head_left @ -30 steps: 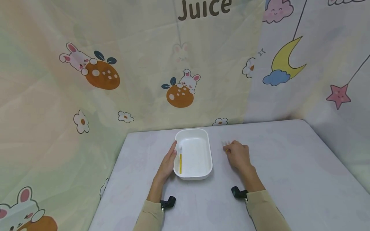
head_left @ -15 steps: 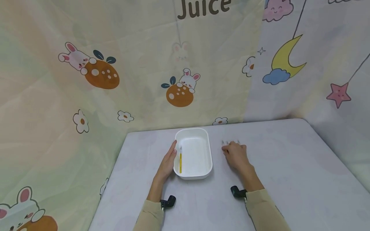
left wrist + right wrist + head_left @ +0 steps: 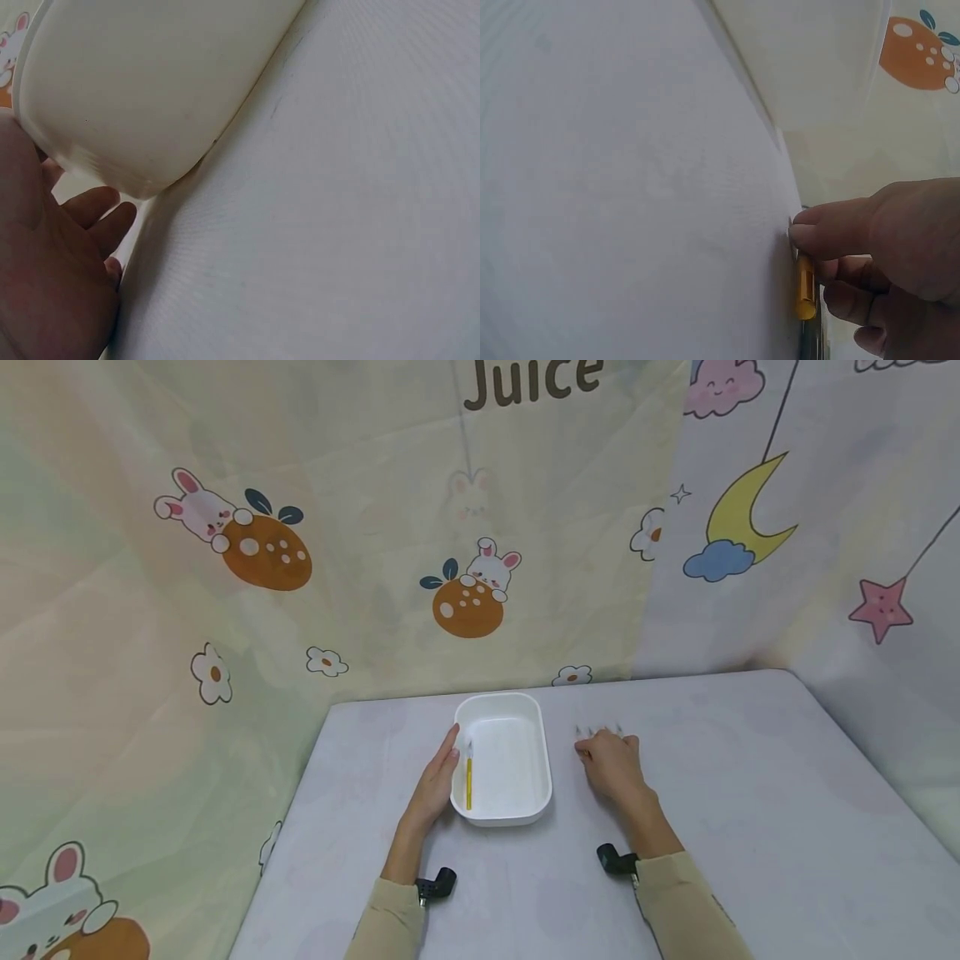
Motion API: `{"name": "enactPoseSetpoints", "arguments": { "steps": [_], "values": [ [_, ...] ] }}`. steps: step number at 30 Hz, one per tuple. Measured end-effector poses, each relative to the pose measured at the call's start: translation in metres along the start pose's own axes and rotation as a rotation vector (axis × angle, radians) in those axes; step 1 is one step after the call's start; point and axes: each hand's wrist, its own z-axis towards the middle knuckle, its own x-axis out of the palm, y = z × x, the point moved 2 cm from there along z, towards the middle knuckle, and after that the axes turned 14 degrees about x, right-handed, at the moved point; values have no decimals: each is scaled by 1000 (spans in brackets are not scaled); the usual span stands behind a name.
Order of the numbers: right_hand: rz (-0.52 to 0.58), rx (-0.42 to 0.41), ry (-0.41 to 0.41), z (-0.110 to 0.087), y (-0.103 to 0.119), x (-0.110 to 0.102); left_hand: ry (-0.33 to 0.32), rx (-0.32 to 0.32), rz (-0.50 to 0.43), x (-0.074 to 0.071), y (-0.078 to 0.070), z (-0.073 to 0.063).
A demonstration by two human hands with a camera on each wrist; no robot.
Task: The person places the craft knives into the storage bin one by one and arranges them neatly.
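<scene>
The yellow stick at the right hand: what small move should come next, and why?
I'd probably lift the yellow stick toward the white tray. The right hand seems to pinch it between thumb and finger, a similar yellow-handled tool lies inside the tray along its left side, and the left hand rests against the tray.

White tray (image 3: 510, 768), yellow rod (image 3: 805, 291), beige sleeves (image 3: 390, 920)
</scene>
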Motion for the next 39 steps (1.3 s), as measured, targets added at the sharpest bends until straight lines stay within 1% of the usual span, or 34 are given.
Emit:
{"name": "enactPoseSetpoints", "arguments": {
  "steps": [5,10,15,21,27,29,30,32,36,39],
  "values": [
    [-19,-25,-22,-1,3,-1,-5,-5,-10,0,1,1],
    [-31,-22,-15,-2,4,1,-8,-16,-1,0,0,0],
    [4,-10,-29,-2,6,0,-8,-13,0,0,-2,-1],
    [66,33,-31,-1,9,-5,-7,-11,-1,0,-2,-2],
    [81,23,-49,0,10,-10,-6,-7,-3,-1,-2,-2],
    [103,21,-46,0,10,-11,-7,-7,-4,-1,-2,-2],
    [131,22,-34,0,9,-11,-5,-4,-4,-1,-2,-2],
    [219,39,12,1,8,-11,-5,-5,-3,0,-2,-2],
    [455,78,111,4,6,-11,-6,1,-7,0,-3,-1],
    [562,70,120,5,5,-11,-6,-2,-13,0,-3,-1]
  ]
}}
